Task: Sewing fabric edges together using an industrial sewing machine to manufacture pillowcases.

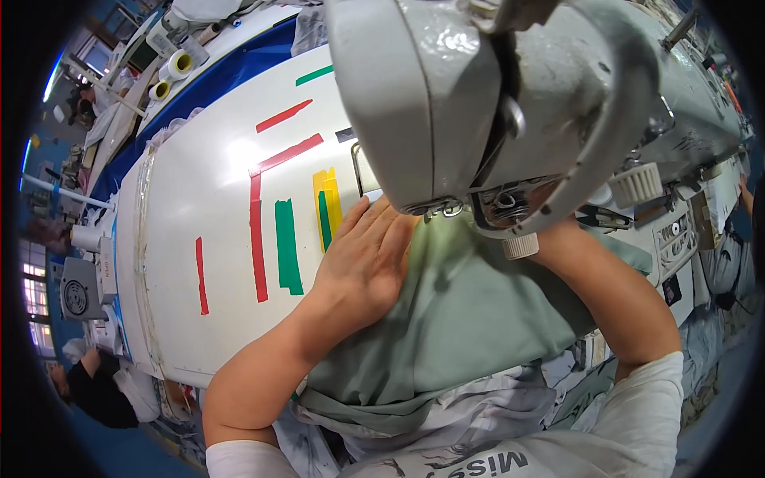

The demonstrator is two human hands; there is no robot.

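Observation:
My left hand [365,259] lies flat, fingers together, on a pale green cloth [470,319] spread over the white sewing table [199,199]. Its fingertips reach up to the presser foot [438,209] of the grey sewing machine [494,95]. My right forearm [613,295] runs up behind the machine head, and my right hand is hidden by it. The cloth drapes toward my lap.
Red, green and yellow tape strips [287,239] mark the table to the left of the cloth. Thread cones [179,64] stand at the far left on a blue-edged table. Another person [96,382] sits at lower left. Black snips [602,217] lie right of the machine.

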